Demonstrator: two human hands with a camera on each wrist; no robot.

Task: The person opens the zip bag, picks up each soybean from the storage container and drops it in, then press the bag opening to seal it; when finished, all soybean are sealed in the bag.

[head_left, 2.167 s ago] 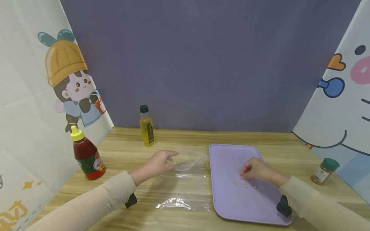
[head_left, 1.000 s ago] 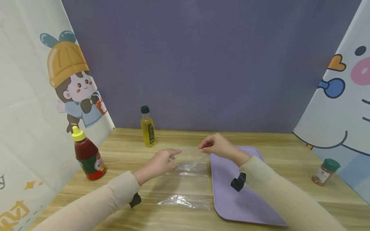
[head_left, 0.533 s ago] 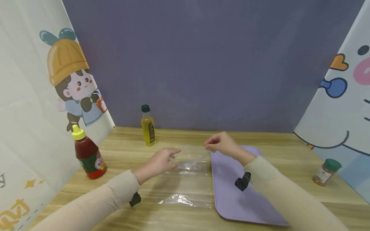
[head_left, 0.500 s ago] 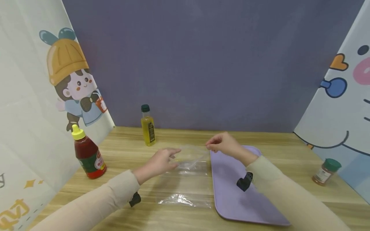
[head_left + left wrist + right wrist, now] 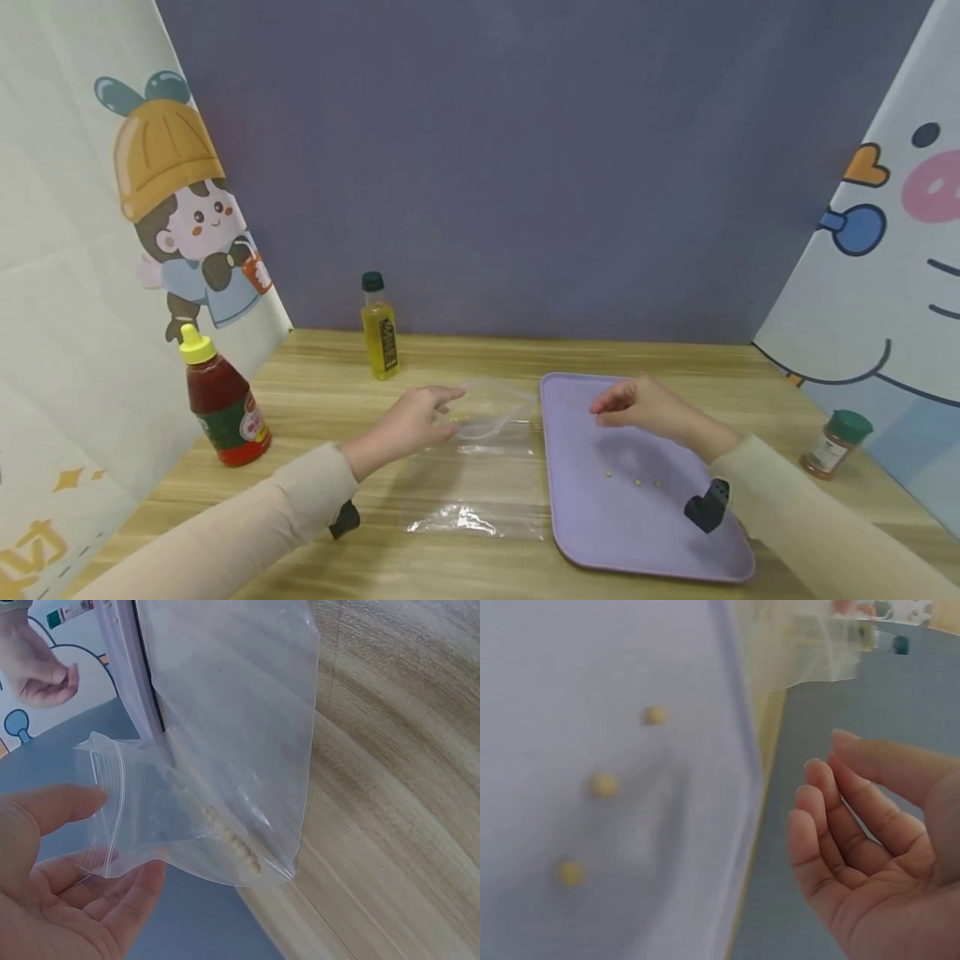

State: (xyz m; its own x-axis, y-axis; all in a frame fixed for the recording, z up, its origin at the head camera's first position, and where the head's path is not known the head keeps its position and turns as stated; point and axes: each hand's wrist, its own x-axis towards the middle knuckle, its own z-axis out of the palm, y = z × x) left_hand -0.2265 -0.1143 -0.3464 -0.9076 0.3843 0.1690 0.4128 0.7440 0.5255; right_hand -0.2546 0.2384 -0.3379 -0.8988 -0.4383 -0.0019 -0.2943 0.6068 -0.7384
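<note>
My left hand (image 5: pixel 408 425) holds the mouth of a clear zip bag (image 5: pixel 225 727), with the thumb at one side of the zip strip and the fingers behind the plastic. The bag's mouth stands raised and spread, while its lower part lies flat on the table. Inside, several soybeans (image 5: pixel 232 840) sit in a row. Over the purple tray (image 5: pixel 592 533) hovers my right hand (image 5: pixel 648 412), its fingers loosely bent and nothing visible between thumb and fingertips. Three loose soybeans (image 5: pixel 604 784) lie on the tray below it.
A red sauce bottle (image 5: pixel 225 408) with a yellow cap stands at the left. Behind the bag is an oil bottle (image 5: pixel 380 333). A green-capped spice jar (image 5: pixel 832 446) stands right of the tray on the wooden table (image 5: pixel 315 533).
My right hand went from the tray to the bag's mouth, then came back right over the tray. Three soybeans show on the tray again. My left hand stays at the bag.
</note>
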